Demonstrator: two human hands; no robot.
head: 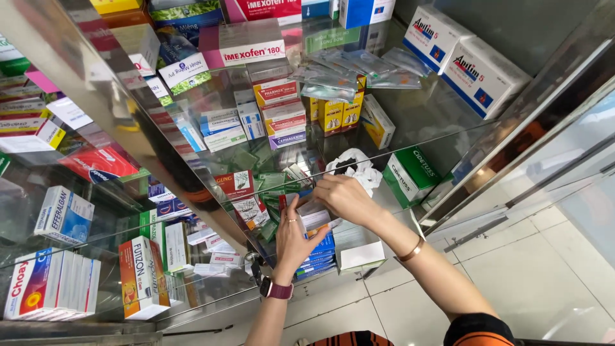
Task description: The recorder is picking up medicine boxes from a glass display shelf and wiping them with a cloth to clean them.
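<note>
Pinching a small white box [314, 214] on the glass shelf [423, 118], right hand [346, 198] and left hand [291, 234] both held it; light, crushable card, best gripped by its edges

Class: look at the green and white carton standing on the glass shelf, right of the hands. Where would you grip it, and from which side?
Probably grip the green and white carton across its two long side faces, coming from above. Its top face is exposed and tilted toward the camera, and the right hand and crumpled white bag crowd its left side, so a side approach looks cramped.
</note>
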